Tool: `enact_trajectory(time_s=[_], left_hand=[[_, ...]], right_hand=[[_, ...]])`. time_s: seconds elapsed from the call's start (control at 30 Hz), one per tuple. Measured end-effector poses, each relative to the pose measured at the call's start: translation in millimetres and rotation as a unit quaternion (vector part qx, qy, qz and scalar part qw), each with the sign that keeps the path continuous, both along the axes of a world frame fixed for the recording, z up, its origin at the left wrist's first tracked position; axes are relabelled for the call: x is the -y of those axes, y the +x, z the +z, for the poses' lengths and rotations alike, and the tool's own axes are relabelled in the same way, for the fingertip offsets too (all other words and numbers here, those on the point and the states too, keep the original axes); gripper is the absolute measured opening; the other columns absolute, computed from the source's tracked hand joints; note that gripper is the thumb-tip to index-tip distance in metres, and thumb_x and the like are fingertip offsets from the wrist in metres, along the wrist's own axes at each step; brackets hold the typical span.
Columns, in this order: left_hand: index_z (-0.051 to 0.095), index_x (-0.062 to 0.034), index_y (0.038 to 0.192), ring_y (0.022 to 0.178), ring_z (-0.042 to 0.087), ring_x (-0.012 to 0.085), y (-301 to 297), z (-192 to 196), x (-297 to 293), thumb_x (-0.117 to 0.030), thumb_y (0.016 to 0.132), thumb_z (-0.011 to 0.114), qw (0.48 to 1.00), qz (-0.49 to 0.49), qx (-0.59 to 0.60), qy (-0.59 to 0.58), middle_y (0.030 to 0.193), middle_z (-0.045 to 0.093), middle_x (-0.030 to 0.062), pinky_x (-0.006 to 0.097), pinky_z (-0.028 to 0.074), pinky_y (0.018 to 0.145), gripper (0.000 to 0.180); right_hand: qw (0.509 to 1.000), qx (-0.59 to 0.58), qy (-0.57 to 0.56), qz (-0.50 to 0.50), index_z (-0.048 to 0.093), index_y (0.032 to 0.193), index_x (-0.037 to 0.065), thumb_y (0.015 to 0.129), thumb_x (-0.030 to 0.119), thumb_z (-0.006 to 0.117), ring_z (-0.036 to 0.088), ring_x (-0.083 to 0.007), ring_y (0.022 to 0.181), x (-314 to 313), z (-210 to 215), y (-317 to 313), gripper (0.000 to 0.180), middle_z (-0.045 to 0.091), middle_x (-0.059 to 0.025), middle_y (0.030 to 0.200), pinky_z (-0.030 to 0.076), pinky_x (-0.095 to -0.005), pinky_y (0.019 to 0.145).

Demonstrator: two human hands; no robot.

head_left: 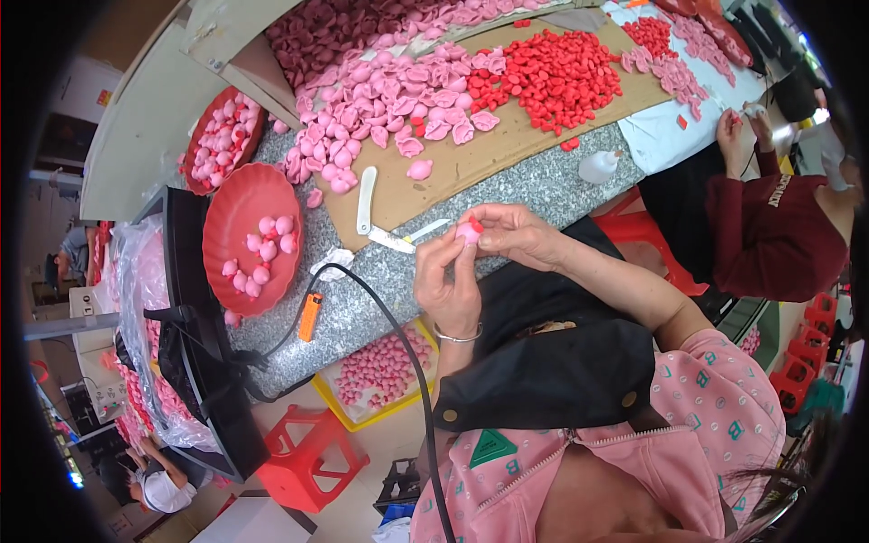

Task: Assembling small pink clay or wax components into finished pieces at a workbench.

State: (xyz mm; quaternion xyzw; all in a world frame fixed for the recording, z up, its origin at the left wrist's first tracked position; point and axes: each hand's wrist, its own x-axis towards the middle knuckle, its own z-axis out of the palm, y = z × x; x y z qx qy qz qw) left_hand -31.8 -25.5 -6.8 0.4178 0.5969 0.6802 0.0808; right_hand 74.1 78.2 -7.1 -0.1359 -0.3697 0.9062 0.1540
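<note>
Both my hands meet above the near edge of the speckled grey table [552, 185]. A small pink rounded plastic piece with a red part on top [468, 233] sits between their fingertips. My left hand [448, 285] pinches it from the left and below. From the right, my right hand [520, 237] closes its fingers on the same piece. Just left of them lie a folding razor with a pale handle [366, 201] and its blade. Beyond, pink cupped pieces [389, 95] and small red pieces [561, 77] are heaped on cardboard [398, 204].
A red fluted bowl [217, 240] holds several pink pieces; another bowl [195, 167] stands behind it. An orange lighter [310, 317], a black cable [398, 326] and a white bottle [597, 166] are nearby. Below are a yellow tray [348, 423] and red stool [303, 443]. A co-worker [778, 226] works at right.
</note>
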Motion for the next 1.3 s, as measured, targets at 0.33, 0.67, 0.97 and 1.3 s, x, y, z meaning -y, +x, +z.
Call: enact_trajectory(time_s=[0.33, 0.67, 0.97, 1.3], left_hand=[[0.063, -0.0019, 0.102, 0.088, 0.062, 0.0239, -17.5, 24.4, -2.1, 0.004, 0.073, 0.070, 0.986, -0.077, -0.086, -0.124, 0.095, 0.063, 0.0132, 0.031, 0.050, 0.075, 0.031], [0.061, 0.0010, 0.104, 0.087, 0.063, 0.0209, 13.5, 0.3, -27.4, 0.006, 0.073, 0.070, 0.995, -0.053, 0.080, -0.038, 0.099, 0.062, 0.0137, 0.027, 0.053, 0.072, 0.033], [0.062, -0.0007, 0.111, 0.092, 0.063, 0.0258, 24.2, 3.2, -43.0, 0.004, 0.073, 0.072, 0.992, -0.044, -0.091, -0.077, 0.103, 0.063, 0.0152, 0.033, 0.050, 0.080, 0.039], [0.062, -0.0008, 0.103, 0.087, 0.063, 0.0264, 34.1, -0.8, -41.0, 0.005, 0.071, 0.072, 0.996, -0.046, -0.044, -0.068, 0.097, 0.064, 0.0147, 0.032, 0.050, 0.076, 0.034]], right_hand=[[0.914, 0.053, 0.399, -0.058, 0.058, 0.107, 0.002, 0.078, 0.004, 0.071, 0.055, -0.0092, 0.091, -22.2, 20.5, 2.7, 0.032, 0.057, -0.0015, 0.097, 0.047, -0.0251, 0.083], [0.955, 0.061, 0.277, -0.088, 0.056, 0.109, 0.000, 0.079, 0.003, 0.071, 0.056, -0.0092, 0.093, -31.2, 15.1, 21.4, 0.033, 0.059, -0.0038, 0.101, 0.047, -0.0249, 0.083], [0.963, 0.096, 0.240, -0.081, 0.056, 0.109, -0.002, 0.083, 0.002, 0.066, 0.061, -0.0072, 0.083, -43.9, 20.8, 39.5, 0.029, 0.064, -0.0042, 0.090, 0.050, -0.0222, 0.076], [0.965, 0.106, 0.233, -0.057, 0.058, 0.103, -0.002, 0.081, -0.001, 0.064, 0.063, -0.0076, 0.081, -44.8, 17.6, 44.9, 0.023, 0.066, -0.0058, 0.089, 0.051, -0.0213, 0.072]])
